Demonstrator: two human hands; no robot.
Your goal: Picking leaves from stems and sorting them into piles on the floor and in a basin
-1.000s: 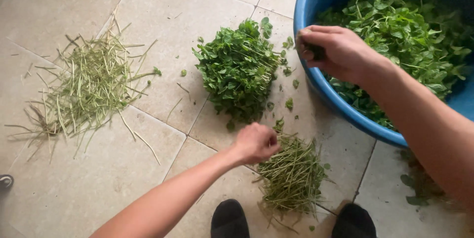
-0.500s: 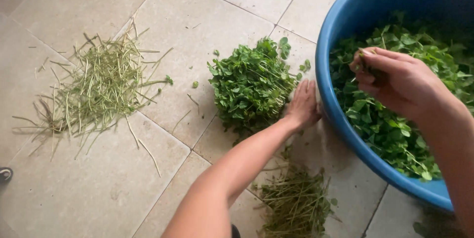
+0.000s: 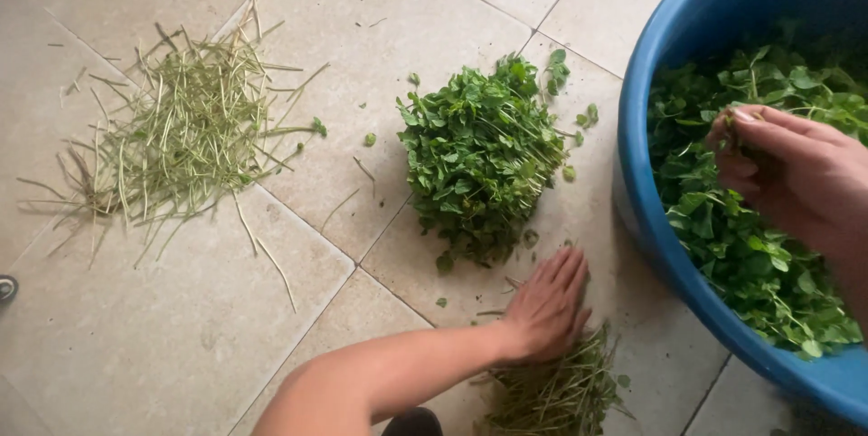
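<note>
Your left hand (image 3: 547, 305), fingers together and flat on the tiled floor (image 3: 181, 327), has dropped back from the leaf pile (image 3: 479, 160) to the near stem heap (image 3: 561, 391). Your right hand (image 3: 796, 174) stays pinched on greens inside the blue tub (image 3: 651, 219). Far stem heap (image 3: 181, 133) unchanged.
</note>
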